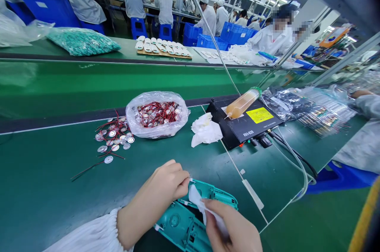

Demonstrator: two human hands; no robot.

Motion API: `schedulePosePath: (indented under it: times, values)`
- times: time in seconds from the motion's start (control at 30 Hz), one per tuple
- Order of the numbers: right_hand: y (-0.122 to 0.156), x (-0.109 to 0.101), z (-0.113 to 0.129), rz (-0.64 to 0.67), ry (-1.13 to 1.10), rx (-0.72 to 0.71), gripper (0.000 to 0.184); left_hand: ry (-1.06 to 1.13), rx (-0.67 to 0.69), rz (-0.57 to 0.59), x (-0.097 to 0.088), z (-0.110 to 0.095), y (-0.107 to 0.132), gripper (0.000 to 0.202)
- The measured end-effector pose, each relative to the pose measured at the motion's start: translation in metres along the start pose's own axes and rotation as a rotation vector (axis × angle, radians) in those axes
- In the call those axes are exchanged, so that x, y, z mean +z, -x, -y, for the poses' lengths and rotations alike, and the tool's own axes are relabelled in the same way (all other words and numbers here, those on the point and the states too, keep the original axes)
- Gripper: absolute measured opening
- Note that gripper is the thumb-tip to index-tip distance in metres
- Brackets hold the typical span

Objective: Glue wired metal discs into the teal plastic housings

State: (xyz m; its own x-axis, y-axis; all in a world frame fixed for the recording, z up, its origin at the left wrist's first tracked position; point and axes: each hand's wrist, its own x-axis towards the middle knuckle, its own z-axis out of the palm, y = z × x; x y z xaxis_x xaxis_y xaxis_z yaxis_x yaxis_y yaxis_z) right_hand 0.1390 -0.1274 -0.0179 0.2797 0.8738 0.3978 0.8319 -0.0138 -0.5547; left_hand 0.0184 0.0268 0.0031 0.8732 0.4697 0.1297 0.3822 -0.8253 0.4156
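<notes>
White tissue [194, 196] held over two green plastic shells

The right hand [234, 228] pinches the tissue between thumb and fingers, its free end lying over the inside of the upper shell [221, 196]. The left hand [169, 180] has its fingers curled at that shell's end, beside a small white clip; their tips are hidden, so I cannot tell whether they grasp the rim. The lower shell [178, 224] sits just below, hollow side up, partly behind the right hand.

A hard push could tip the upper shell if the left fingers have little hold, and the soft tissue might snag or tear on the ridges.

Farther out on the tabletop [59, 192], loose wired discs [111, 133] lie beside a plastic bag [130, 111] of more; their tangled red leads could catch a sleeve [103, 228]. A crumpled tissue [207, 129] touches a black box [221, 127], where a tube of amber liquid [243, 103] lies; a knock could roll it, or its tip might drip.
</notes>
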Motion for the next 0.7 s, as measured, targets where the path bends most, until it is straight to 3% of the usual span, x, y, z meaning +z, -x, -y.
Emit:
schedulePosePath:
  times: [0.23, 0.43, 0.7]
  values:
    - [-0.01, 0.006, 0.003, 0.068, 0.009, -0.124, 0.027, 0.011, 0.001, -0.025, -0.001, -0.001, 0.002, 0.026]
    - [-0.009, 0.008, 0.009, 0.104, 0.09, -0.082, 0.031, 0.009, 0.011, -0.057, 0.002, 0.001, 0.004, 0.026]
    - [-0.01, 0.009, 0.008, 0.112, -0.009, -0.062, 0.02, 0.017, -0.003, -0.056, 0.004, 0.0, 0.003, 0.025]
